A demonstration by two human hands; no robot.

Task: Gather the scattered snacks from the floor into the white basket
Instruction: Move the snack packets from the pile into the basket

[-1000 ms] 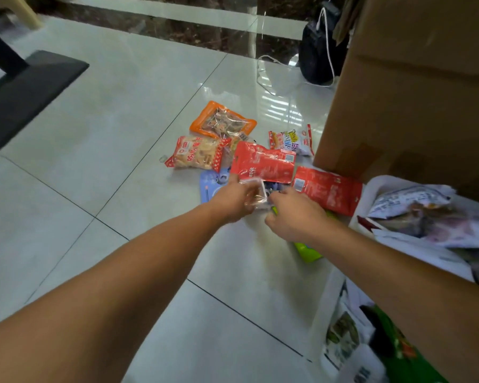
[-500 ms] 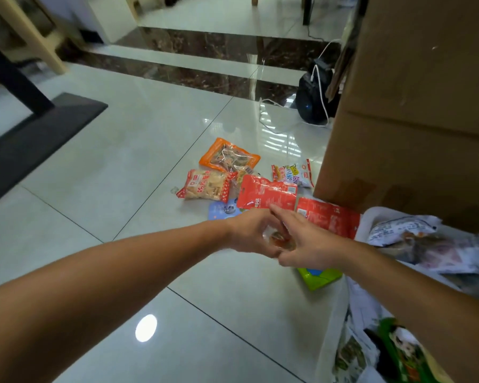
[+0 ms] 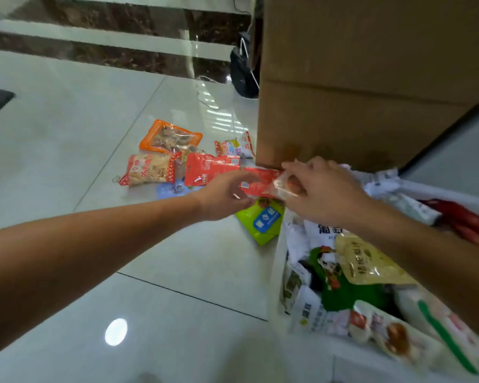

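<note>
Head view, as I stand watching: at the far left of the pile lie an orange pouch [image 3: 170, 136] and a red-edged biscuit packet [image 3: 150, 169]. Next comes a red pouch [image 3: 210, 168] overlapping a blue packet [image 3: 169, 190], all flat on the floor tiles [image 3: 67, 134]. The left hand [image 3: 227, 194] hovers half-curled over a long red packet [image 3: 257, 181]; I cannot tell whether it has hold of it. Below that, a green packet [image 3: 263, 223] lies just beside the basket's wall.

The right hand [image 3: 325, 189] pinches a small clear packet [image 3: 286, 185] at its fingertips, above the floor and short of the white basket [image 3: 276, 272], which stands at the right, heaped with bags. That pinch looks light, so the slick film could slide out and fall back onto the tiles. The heap is high, too, and a packet dropped on its slope may skid over the rim. The cardboard box [image 3: 357, 92] stands close behind and could catch a knuckle.
</note>
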